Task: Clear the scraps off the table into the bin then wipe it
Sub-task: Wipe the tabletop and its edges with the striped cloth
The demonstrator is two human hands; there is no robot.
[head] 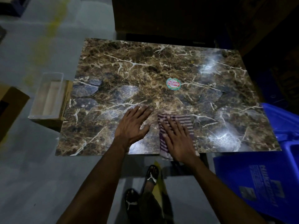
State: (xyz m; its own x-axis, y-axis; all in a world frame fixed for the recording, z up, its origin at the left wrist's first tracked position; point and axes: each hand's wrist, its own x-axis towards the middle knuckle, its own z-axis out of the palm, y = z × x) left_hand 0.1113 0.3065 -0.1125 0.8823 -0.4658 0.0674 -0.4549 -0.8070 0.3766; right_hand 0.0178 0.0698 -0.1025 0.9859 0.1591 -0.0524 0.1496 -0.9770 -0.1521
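A brown marble-patterned table [145, 67] fills the middle of the view. A purple and white striped cloth [186, 122] lies near its front edge, hanging a little over it. My right hand [177, 139] lies flat on the cloth with straight fingers, pressing it down. My left hand [133, 125] rests flat on the bare tabletop just left of the cloth, fingers spread. A blue bin [258, 178] stands on the floor at the table's front right corner. A round red and green sticker [173, 84] sits at the table's middle.
A clear plastic box [47, 97] sits on a cardboard carton against the table's left side. Another cardboard box [9, 107] stands at the far left. Dark furniture [161, 16] stands behind the table. My sandalled feet [142, 188] are under the front edge.
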